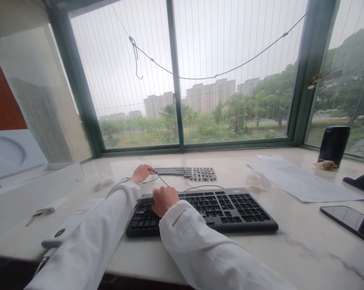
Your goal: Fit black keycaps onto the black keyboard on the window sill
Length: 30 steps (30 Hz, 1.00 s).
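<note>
A black keyboard (224,213) lies across the counter in front of me, with many bare key sockets and some black keycaps fitted at its lower left. Behind it, loose dark keycaps (197,173) are laid out in rows. My left hand (142,173) reaches to the left end of these rows, its fingertips pinched together at a keycap. My right hand (165,200) rests on the keyboard's left part with its fingers curled down; whatever is under the fingertips is hidden. A thin black cable (204,187) runs behind the keyboard.
On the right are printed sheets (302,181), a phone (351,221) and a black upright object (334,146). Crumpled clear plastic (257,180) lies near the sheets. To the left stand a white open box (37,193) and a small white device (76,221). A window frame (182,148) borders the counter's back.
</note>
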### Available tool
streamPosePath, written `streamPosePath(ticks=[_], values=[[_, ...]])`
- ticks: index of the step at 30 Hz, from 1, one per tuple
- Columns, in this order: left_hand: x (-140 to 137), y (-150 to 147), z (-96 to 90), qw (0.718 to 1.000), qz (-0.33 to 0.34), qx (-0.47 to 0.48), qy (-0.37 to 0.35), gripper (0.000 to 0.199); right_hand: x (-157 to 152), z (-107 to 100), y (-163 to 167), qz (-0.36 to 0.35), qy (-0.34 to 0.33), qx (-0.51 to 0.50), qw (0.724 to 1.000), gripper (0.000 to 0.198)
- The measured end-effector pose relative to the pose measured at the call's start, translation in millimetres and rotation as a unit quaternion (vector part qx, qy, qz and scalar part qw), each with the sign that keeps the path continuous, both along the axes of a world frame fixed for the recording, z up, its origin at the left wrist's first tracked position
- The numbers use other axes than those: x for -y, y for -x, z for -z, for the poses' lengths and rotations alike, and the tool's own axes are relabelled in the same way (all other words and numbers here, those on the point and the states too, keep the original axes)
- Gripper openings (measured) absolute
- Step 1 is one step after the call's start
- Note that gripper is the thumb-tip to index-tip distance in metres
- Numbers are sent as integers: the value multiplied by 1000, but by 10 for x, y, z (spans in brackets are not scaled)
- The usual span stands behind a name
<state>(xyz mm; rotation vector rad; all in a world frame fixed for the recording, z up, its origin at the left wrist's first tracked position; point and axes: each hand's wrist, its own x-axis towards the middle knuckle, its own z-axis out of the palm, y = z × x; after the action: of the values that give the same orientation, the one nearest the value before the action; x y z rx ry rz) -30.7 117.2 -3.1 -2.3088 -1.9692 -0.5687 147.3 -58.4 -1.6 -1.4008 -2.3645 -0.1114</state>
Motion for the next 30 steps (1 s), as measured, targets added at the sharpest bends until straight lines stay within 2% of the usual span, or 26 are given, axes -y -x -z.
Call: streamPosePath(ticks=[17,30], values=[[-77,-3,42,999,-10,-49,2,28,37,-18,4,11,-2,2,1000,20],[-64,-42,37,998,-8,-54,0,24,39,-18,10,6,8,-3,1000,20]])
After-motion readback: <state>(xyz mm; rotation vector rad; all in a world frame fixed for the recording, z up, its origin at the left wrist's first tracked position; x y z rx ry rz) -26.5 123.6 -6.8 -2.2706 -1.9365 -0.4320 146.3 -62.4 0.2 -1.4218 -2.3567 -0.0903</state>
